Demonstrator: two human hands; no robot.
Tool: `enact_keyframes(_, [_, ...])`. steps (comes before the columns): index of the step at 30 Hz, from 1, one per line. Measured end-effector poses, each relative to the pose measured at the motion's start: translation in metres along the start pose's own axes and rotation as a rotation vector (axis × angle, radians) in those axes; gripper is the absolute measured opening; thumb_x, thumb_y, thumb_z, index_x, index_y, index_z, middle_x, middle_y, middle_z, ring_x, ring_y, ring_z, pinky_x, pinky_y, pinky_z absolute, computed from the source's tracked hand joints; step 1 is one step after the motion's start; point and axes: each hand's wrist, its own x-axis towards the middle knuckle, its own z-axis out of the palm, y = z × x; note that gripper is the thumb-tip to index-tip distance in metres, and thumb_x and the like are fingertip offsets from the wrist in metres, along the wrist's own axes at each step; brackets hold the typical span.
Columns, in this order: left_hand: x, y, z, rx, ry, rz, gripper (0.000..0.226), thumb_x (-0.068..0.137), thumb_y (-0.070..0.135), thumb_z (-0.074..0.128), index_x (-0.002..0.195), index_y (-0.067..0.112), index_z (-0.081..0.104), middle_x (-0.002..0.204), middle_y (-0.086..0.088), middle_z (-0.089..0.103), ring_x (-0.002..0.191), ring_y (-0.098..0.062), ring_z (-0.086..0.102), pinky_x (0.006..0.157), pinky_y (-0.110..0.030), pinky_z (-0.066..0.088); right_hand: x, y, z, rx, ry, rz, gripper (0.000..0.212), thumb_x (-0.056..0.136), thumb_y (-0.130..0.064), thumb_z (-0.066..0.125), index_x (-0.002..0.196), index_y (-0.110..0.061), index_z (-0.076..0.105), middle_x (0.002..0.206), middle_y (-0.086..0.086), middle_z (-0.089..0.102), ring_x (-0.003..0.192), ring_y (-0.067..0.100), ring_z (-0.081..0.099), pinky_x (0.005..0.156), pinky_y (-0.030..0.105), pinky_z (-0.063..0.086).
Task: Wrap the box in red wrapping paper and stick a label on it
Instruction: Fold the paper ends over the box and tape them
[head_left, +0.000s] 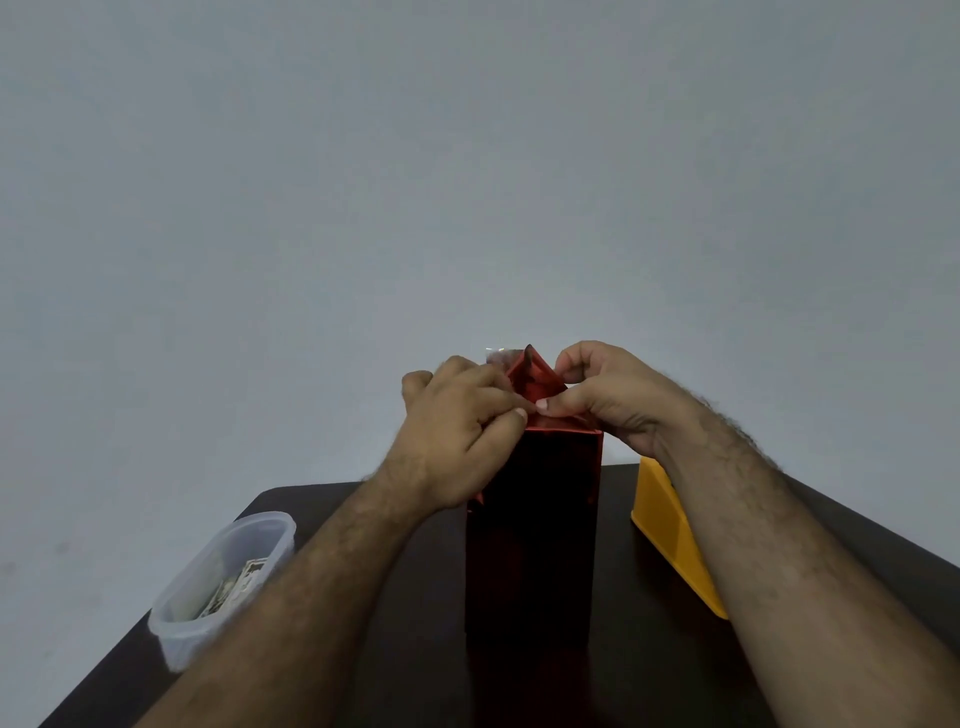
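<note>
- Box (532, 535): tall, standing upright at the centre of the bench (779, 649), already sheathed in red wrapping paper (535, 387); the near face is lying in deep shadow and reading almost black.
- Red wrapping paper, top end: folding up into a triangular flap that is pointing toward 12 o'clock above the box; a crisp horizontal fold is running along the top near edge.
- Left hand (457, 436): resting on the upper left corner of the box, at 9 o'clock of the flap, fingers curling, thumb and forefinger pinching the paper at the base of the flap.
- Right hand (608, 400): sitting at 3 o'clock of the flap, fingers curling over, thumb pressing the paper against the forefinger; the two thumb tips are nearly meeting at the middle of the fold.
- Small pale, glossy scrap (496, 356): showing just behind the left hand's knuckles at 11 o'clock of the flap; possibly tape, too blurred to tell.
- Clear plastic tub (176, 623): sitting at 9 o'clock of the box, near the bench's left edge, holding printed paper pieces (234, 587).
- Yellow container (670, 535): lying at 3 o'clock of the box, partly hidden under the right forearm.
- Bench: dark brown, backing onto a plain grey wall (467, 182).
</note>
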Motion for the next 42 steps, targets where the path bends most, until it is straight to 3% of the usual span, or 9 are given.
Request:
enact_keyframes(6, [-0.006,-0.002,0.001,0.26,0.025,0.22,0.051,0.098,0.07,0.052,0.121,0.035,0.079,0.106,0.019,0.071,0.109,-0.008,0.056,0.095,-0.044,0.032,0.002,0.003,-0.001,0.041,-0.022,0.003,0.042,0.076,0.012,0.084,0.105,-0.012,0.065,0.102,0.012,0.065,0.091,0.025,0.067,0.072,0.035,0.057])
enact_keyframes(10, [-0.005,0.001,0.004,0.249,0.007,0.176,0.052,0.092,0.074,0.058,0.116,0.034,0.079,0.105,0.017,0.072,0.107,-0.008,0.059,0.094,-0.038,0.028,0.0,0.004,0.002,0.086,-0.013,0.019,0.032,0.083,0.007,0.081,0.106,-0.011,0.066,0.092,0.009,0.07,0.081,0.021,0.069,0.069,0.032,0.058])
enact_keyframes(13, [-0.003,0.001,0.006,0.245,-0.005,0.123,0.05,0.091,0.074,0.057,0.115,0.036,0.079,0.105,0.017,0.071,0.108,-0.01,0.06,0.095,-0.038,0.029,-0.006,0.005,0.002,0.071,0.01,0.043,0.012,0.096,-0.012,0.075,0.106,-0.009,0.07,0.094,0.008,0.075,0.078,0.02,0.07,0.064,0.031,0.058])
enact_keyframes(20, [-0.004,0.009,0.014,0.245,0.01,0.091,0.06,0.089,0.075,0.052,0.116,0.029,0.081,0.104,0.014,0.069,0.109,-0.012,0.057,0.094,-0.032,0.026,-0.028,0.021,-0.008,-0.093,0.297,0.029,0.024,0.104,-0.033,0.064,0.107,-0.011,0.072,0.107,0.0,0.077,0.097,0.021,0.076,0.087,0.042,0.063])
enact_keyframes(24, [-0.004,0.016,0.012,0.212,-0.003,0.05,0.061,0.088,0.075,0.052,0.116,0.028,0.08,0.107,0.013,0.067,0.109,-0.012,0.055,0.097,-0.035,0.03,-0.052,0.036,-0.04,-0.471,0.45,0.008,0.014,0.101,-0.024,0.065,0.092,-0.019,0.075,0.104,-0.007,0.073,0.103,0.015,0.069,0.091,0.042,0.06])
enact_keyframes(31, [0.0,0.018,0.009,0.228,-0.085,0.032,0.059,0.09,0.074,0.05,0.118,0.029,0.078,0.105,0.013,0.059,0.106,-0.012,0.051,0.097,-0.038,0.03,-0.082,0.052,-0.101,-1.107,0.494,0.472,0.027,0.096,-0.032,0.069,0.095,-0.006,0.076,0.094,0.009,0.074,0.075,0.022,0.062,0.064,0.03,0.052])
enact_keyframes(36, [0.0,0.02,0.006,0.223,-0.113,0.023,0.063,0.089,0.074,0.047,0.122,0.029,0.077,0.108,0.012,0.058,0.11,-0.014,0.051,0.1,-0.042,0.031,-0.093,0.049,-0.109,-0.645,0.44,0.735,0.004,0.088,-0.014,0.072,0.091,-0.011,0.071,0.068,0.004,0.052,0.057,0.017,0.044,0.052,0.025,0.04])
enact_keyframes(39, [0.0,0.023,0.005,0.241,-0.126,0.029,0.059,0.094,0.072,0.051,0.125,0.028,0.075,0.11,0.011,0.057,0.111,-0.015,0.05,0.102,-0.044,0.032,-0.095,0.046,-0.109,-0.572,0.4,0.823,0.016,0.086,-0.007,0.072,0.1,-0.014,0.076,0.066,0.0,0.048,0.055,0.013,0.041,0.054,0.023,0.043])
enact_keyframes(42, [0.0,0.024,0.006,0.251,-0.126,0.035,0.059,0.094,0.072,0.052,0.125,0.028,0.076,0.11,0.01,0.057,0.11,-0.016,0.051,0.101,-0.044,0.032,-0.093,0.045,-0.107,-0.509,0.425,0.886,0.006,0.089,-0.009,0.075,0.093,-0.013,0.073,0.065,-0.001,0.045,0.054,0.011,0.041,0.054,0.024,0.048])
